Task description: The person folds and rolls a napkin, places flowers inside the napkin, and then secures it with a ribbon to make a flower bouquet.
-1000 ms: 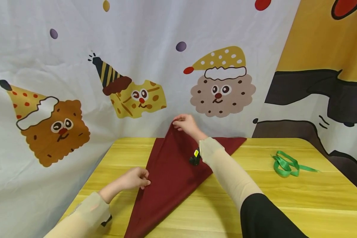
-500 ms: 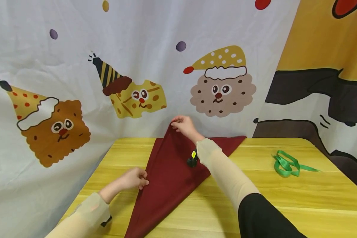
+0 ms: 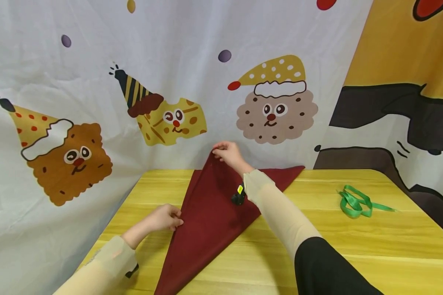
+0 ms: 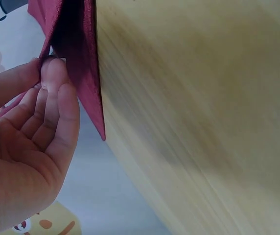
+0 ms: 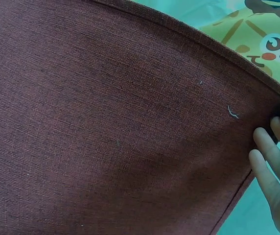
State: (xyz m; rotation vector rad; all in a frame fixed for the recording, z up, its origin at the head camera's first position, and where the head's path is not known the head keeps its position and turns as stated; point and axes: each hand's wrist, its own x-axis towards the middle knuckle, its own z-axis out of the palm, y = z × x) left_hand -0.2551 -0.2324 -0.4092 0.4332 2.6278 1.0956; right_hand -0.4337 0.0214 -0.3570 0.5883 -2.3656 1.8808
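Observation:
A dark red cloth (image 3: 206, 225) lies slantwise over the table in the head view, folded over on itself. My right hand (image 3: 229, 155) pinches its raised corner between thumb and fingers, up against the backdrop at the table's far edge. The left hand (image 3: 165, 217) pinches the cloth's left edge lower down. In the left wrist view that hand (image 4: 37, 122) grips a lifted layer of the cloth (image 4: 83, 63), and a second layer hangs beneath. The right wrist view has the woven cloth (image 5: 130, 112) stretched wide, with its hemmed corner at the fingers (image 5: 267, 156).
A loosely coiled green ribbon (image 3: 355, 203) lies on the right side of the wooden table (image 3: 376, 241). Behind the table hangs a white backdrop (image 3: 192, 49) printed with cartoon snacks. Beside the right wrist shows a small black thing (image 3: 238, 197) with a yellow mark.
My right hand has shifted slightly to the left with the cloth's raised corner. The left hand has moved very slightly left, keeping its pinch on the edge.

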